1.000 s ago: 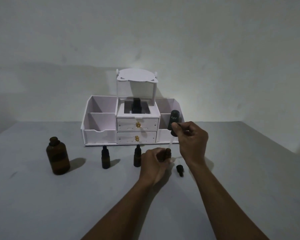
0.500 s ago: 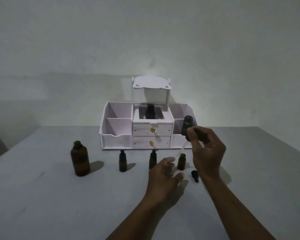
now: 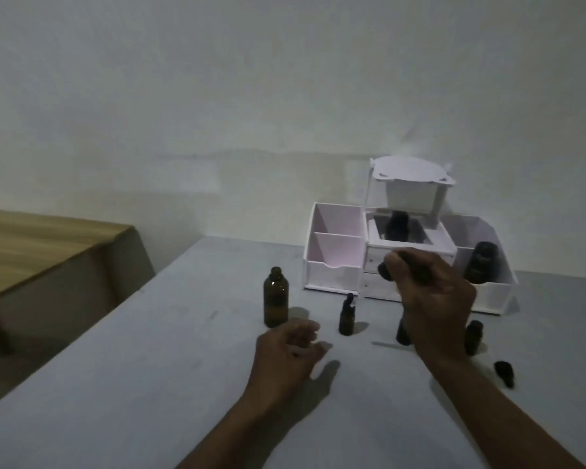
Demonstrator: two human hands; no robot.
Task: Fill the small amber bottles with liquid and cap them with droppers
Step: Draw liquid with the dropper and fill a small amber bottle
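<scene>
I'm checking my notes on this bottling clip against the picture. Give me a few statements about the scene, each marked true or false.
1. The large amber bottle stands upright on the grey table. True.
2. The left hand grips a small bottle. False: it is open and holds nothing.
3. The right hand pinches a dropper. True.
4. A dark bottle sits in a left compartment of the white organizer. False: it sits in the right compartment.
5. The capped small bottle beside the large one lies on its side. False: it stands upright.
</scene>
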